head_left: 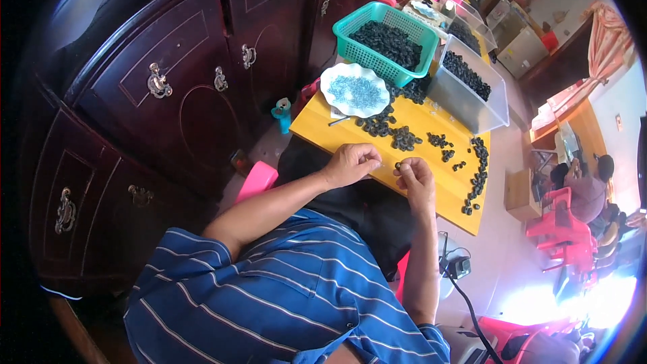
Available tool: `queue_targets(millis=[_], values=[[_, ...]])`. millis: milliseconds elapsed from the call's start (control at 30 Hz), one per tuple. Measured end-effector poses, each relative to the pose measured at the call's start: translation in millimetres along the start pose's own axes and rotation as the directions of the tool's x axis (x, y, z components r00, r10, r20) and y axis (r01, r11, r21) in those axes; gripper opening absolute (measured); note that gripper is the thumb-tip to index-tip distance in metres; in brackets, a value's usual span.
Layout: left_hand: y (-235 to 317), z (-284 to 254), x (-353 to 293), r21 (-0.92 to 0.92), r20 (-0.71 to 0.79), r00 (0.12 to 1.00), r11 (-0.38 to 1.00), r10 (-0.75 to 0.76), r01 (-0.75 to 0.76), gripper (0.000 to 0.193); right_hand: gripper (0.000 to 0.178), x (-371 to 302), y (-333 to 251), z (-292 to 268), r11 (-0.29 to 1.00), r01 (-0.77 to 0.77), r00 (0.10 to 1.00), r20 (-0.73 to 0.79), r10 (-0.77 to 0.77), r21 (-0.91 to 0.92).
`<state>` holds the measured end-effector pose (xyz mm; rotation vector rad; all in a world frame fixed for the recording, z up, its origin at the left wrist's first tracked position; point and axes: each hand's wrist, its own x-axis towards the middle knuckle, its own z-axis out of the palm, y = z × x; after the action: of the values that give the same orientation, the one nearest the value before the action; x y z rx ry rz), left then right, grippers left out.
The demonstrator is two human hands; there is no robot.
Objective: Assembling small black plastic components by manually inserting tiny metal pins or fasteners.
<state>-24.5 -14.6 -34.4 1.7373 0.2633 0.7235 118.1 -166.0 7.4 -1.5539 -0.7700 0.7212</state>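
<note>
My right hand (pixel 416 182) pinches a small round black piece (pixel 398 166) between thumb and fingers, above the near edge of a yellow table (pixel 311 120). Just to its left is my left hand (pixel 353 164), fingertips pressed together; a thin, pale bit seems to show at them, too small to name. The hands are close but apart. Beyond them lies a heap of black rings (pixel 406 138), with smaller groups to the right. A scalloped white plate (pixel 328 87) of small, clear bluish pieces sits at the table's left.
A teal basket (pixel 357 54) and a clear plastic bin (pixel 461 104), both holding black pieces, stand at the far side. Dark wooden cabinets (pixel 195 47) line the left. A black cable (pixel 465 298) hangs at right; pink chairs (pixel 563 222) and other people are farther off.
</note>
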Motion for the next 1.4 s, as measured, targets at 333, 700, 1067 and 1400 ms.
queue_targets(millis=[333, 700, 1067, 1400], values=[[-3.5, -0.8, 0.0, -0.142, 0.031, 0.998, 0.988, -0.061, 0.065, 0.009, 0.008, -6.1, 17.8, 16.8, 0.989, -0.025, 0.997, 0.072, 0.014, 0.149], [0.1, -1.4, 0.1, -0.117, 0.039, 0.997, 0.991, -0.066, 0.07, 0.007, 0.009, -4.9, 18.9, 19.9, 0.99, -0.015, 0.999, 0.053, 0.008, 0.143], [-3.6, -1.6, 0.3, -0.045, 0.045, 0.999, 0.998, -0.03, 0.032, 0.008, 0.012, -4.4, 23.7, 21.8, 0.997, 0.007, 0.997, 0.07, -0.012, 0.071], [4.7, 1.1, -0.7, -0.119, 0.01, 1.0, 0.993, -0.015, 0.016, 0.018, 0.013, -4.8, 27.8, 28.8, 0.973, -0.045, 0.998, 0.046, 0.035, 0.226]])
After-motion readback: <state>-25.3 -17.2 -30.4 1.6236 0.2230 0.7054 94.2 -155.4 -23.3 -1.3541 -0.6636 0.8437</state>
